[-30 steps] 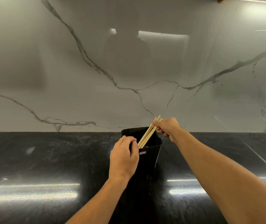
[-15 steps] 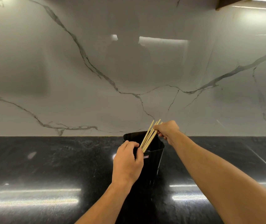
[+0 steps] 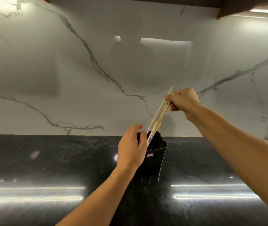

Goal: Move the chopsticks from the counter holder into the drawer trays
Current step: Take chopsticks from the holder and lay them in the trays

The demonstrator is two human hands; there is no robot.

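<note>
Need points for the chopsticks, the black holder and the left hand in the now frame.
chopsticks [image 3: 160, 112]: head view, mid-shaft of the bundle, above the holder.
black holder [image 3: 156, 158]: head view, front wall beside the small label.
left hand [image 3: 130, 150]: head view, back of the hand resting on the holder's rim.

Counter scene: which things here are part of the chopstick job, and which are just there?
In the job:
chopsticks, gripped by right hand
black holder, steadied by left hand

Just there:
black counter
marble wall
</note>
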